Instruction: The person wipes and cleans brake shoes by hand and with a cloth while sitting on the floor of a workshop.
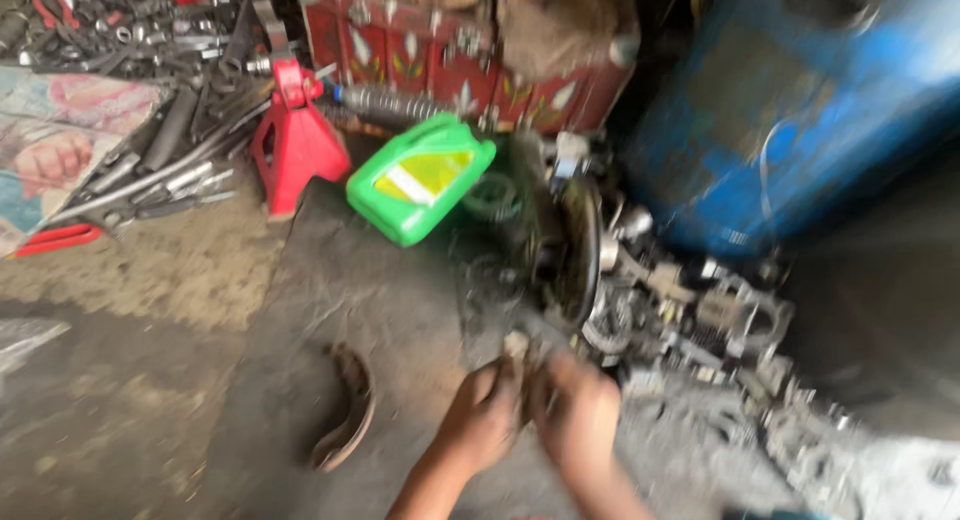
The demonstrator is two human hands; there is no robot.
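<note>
Between left hand [483, 417] and right hand [578, 412], fingers closed on small blurred metal part [520, 348]. Just beyond, greasy disc assembly [568, 252]; left, curved brake shoe [345, 420]; farther, green oil jug [421, 178].

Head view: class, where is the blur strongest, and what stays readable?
Head view: motion blur smears the whole frame, worst on both hands and the grey metal parts; the green jug and red jack stand stay recognisable; dim top right corner.
</note>
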